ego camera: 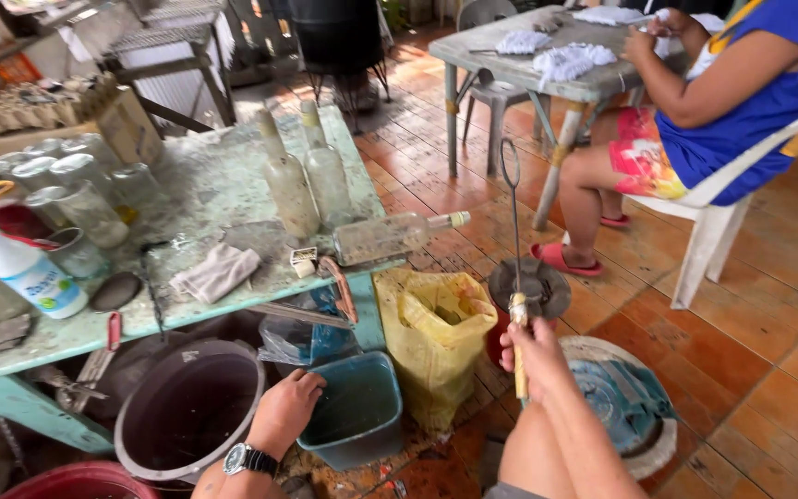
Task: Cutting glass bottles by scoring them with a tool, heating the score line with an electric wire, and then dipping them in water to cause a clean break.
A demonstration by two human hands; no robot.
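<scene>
My right hand (536,356) grips the wooden handle of a long wire bottle brush (513,231), which stands upright with its looped end near the top. My left hand (286,408), with a wristwatch on its wrist, rests on the rim of a teal rectangular bin (356,420) under the table. A clear glass bottle (390,237) lies on its side at the table's front edge, and two more bottles (307,180) stand upright behind it.
The worn green table (214,185) holds several glass jars (66,185), a white plastic bottle (25,273) and a rag (217,271). A dark bucket (187,407) and yellow bag (436,333) sit below. A seated person (722,102) works at another table (528,69).
</scene>
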